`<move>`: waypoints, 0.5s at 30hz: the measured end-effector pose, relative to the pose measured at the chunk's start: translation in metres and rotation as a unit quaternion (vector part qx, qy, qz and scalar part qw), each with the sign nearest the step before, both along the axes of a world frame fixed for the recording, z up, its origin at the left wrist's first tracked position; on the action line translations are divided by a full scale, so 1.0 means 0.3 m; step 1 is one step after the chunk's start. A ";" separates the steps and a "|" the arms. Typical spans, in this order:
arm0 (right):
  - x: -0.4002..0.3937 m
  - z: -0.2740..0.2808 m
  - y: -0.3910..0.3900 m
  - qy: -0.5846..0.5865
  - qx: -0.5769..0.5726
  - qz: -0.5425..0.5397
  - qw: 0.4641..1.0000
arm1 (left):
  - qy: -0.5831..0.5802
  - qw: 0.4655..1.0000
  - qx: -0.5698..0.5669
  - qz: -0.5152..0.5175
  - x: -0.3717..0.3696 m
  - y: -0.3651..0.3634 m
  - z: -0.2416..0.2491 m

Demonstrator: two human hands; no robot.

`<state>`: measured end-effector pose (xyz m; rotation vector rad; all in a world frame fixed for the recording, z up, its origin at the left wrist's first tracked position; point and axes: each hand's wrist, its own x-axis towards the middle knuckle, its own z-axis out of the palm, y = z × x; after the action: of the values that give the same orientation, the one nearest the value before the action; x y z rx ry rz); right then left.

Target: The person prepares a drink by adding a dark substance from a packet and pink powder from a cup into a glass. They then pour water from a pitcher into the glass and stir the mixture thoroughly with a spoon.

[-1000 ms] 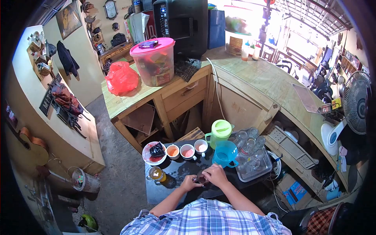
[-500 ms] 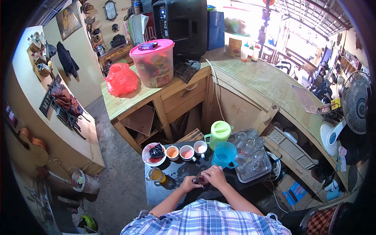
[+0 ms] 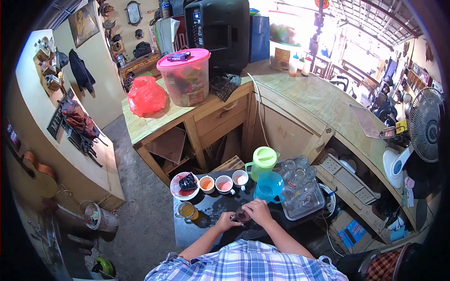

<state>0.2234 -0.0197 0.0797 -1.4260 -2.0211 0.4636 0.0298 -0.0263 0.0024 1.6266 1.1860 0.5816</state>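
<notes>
My left hand [image 3: 227, 221] is closed round the side of a glass mug [image 3: 243, 216] with dark brown contents. Over its rim, the fingers of my right hand [image 3: 258, 212] are pinched together; whatever they hold is hidden. To the left stands a glass mug of orange-yellow drink [image 3: 188, 211]. Behind are a white cup with orange contents [image 3: 206, 183], a white cup with pink contents [image 3: 224, 183] and another pinkish one [image 3: 240, 178]. A blue pitcher [image 3: 269, 186] stands just beyond my right hand, with a lidded green pitcher [image 3: 263, 163] behind it.
A metal tray [image 3: 304, 210] of several upturned glasses lies on the right of the dark table [image 3: 187, 234]. A plate [image 3: 175, 187] with a black packet sits at the left. A wooden counter [image 3: 300, 98] wraps round behind, and a fan [image 3: 425, 124] stands at right.
Both hands stay at the dark-filled mug, with only a very slight shift of the right hand. The whole view has moved a few pixels.
</notes>
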 end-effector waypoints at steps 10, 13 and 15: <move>0.001 0.039 -0.011 -0.057 0.002 -0.041 0.998 | 0.008 1.000 0.006 -0.003 -0.003 0.004 -0.013; 0.006 0.029 -0.008 -0.075 -0.028 -0.022 0.997 | -0.003 1.000 0.013 0.002 -0.003 0.002 -0.025; -0.001 0.028 -0.007 0.014 -0.019 -0.019 1.000 | 0.002 1.000 0.023 -0.001 -0.003 0.003 -0.025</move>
<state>0.2231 -0.0216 0.0880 -1.4711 -1.9695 0.5061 0.0288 -0.0255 -0.0052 1.6677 1.1806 0.6082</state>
